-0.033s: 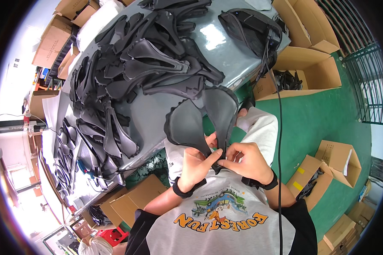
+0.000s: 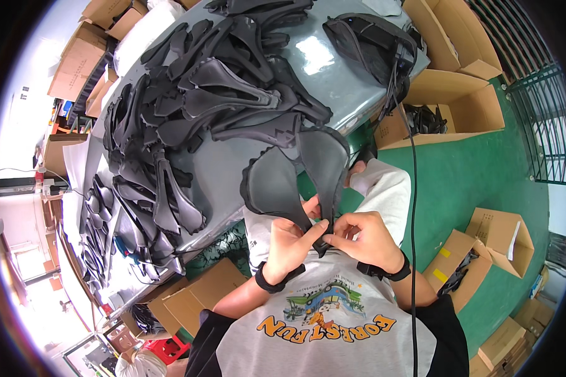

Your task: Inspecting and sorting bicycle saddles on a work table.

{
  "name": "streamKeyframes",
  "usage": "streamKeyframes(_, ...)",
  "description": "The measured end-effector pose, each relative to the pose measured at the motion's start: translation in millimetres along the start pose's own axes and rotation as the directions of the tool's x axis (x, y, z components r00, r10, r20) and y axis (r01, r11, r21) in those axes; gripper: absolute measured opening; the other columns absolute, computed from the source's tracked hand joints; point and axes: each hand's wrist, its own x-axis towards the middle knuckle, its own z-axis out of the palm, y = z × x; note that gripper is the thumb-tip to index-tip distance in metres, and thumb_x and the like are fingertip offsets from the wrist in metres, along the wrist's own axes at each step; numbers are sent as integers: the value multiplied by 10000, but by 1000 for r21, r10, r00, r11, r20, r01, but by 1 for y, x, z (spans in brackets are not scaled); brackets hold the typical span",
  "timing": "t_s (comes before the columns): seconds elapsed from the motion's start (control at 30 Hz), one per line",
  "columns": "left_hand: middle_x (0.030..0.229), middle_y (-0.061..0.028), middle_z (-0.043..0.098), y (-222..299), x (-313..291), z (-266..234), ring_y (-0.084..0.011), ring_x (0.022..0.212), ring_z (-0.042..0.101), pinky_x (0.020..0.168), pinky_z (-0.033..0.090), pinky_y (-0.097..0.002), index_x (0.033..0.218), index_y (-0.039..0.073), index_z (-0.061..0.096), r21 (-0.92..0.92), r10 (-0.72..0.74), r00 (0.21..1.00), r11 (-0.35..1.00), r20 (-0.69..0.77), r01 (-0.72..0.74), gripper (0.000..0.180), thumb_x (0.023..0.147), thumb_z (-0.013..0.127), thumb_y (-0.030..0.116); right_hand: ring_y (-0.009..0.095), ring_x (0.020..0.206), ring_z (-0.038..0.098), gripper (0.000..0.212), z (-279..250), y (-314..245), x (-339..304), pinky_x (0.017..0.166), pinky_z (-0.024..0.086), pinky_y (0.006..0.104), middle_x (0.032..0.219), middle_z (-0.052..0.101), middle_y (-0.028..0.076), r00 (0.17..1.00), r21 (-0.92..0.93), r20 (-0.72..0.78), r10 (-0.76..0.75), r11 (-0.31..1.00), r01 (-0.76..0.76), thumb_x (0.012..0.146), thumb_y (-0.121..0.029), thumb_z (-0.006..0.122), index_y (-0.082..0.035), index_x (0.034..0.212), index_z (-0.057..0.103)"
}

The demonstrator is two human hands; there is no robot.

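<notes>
A black, soft-looking, saddle-shaped piece with two broad lobes and a ragged edge (image 2: 271, 183) is held above the person's lap, its lobes spread toward the table and its narrow end toward the chest. The left hand (image 2: 286, 246) grips that narrow end, thumb laid along it, and the right hand (image 2: 368, 240) pinches it just beside, between bent fingers and thumb; the two thumbs nearly meet. Black bands (image 2: 396, 273) circle both wrists, above a light grey printed T-shirt (image 2: 245, 352). Beyond the lobes lies a grey, smooth-topped table (image 2: 217, 179); whether they touch it cannot be told. On it is a large heap of similar black saddle-shaped pieces (image 2: 226, 94), and toward the far right corner a black fabric bag (image 2: 366, 47). A thin black cable (image 2: 414, 195) hangs down to the right of the right hand. Farther right, on a green floor (image 2: 449, 179), an open brown cardboard box (image 2: 475, 103) contains dark pieces (image 2: 424, 118), and nearer stands a smaller carton with yellow tape (image 2: 475, 284).
</notes>
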Motion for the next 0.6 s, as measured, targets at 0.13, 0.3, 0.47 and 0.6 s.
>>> streamKeyframes(0.13, 1074, -48, 673, 8, 4, 3, -104, 980, 624, 881, 495, -246, 1388, -5, 573, 29, -17, 999, 999, -29, 17, 529, 876, 662, -105, 200, 564, 649, 166, 4, 2, 0, 537, 501, 299, 703, 673, 107, 995, -16, -44, -92, 996, 91, 852, -113, 761, 22, 819, 671)
streamKeyframes(0.3, 1061, -48, 676, 6, 7, -1, -88, 929, 624, 847, 501, -228, 1398, -11, 560, 7, -56, 997, 998, -59, 56, 526, 888, 650, -99, 254, 589, 655, 122, 1, -5, 0, 547, 501, 332, 735, 678, 145, 989, -69, -36, -143, 988, 140, 887, -86, 704, 27, 845, 683)
streamKeyframes(0.47, 1121, -122, 689, 14, 6, 8, -176, 1015, 669, 904, 532, -305, 1429, -42, 487, 176, -5, 996, 984, -84, 20, 564, 889, 637, -111, 273, 639, 650, 49, 6, -5, -1, 585, 498, 362, 757, 685, 149, 951, -127, -165, -260, 962, 241, 857, -15, 696, 23, 887, 702)
streamKeyframes(0.6, 1094, -134, 701, 11, 15, 5, -187, 971, 688, 875, 547, -303, 1444, -62, 451, -93, -137, 983, 988, -121, 126, 568, 905, 628, -101, 271, 637, 647, 52, 11, -6, -1, 583, 497, 357, 750, 685, 139, 905, -119, -315, -287, 958, 263, 828, 11, 715, 27, 874, 697)
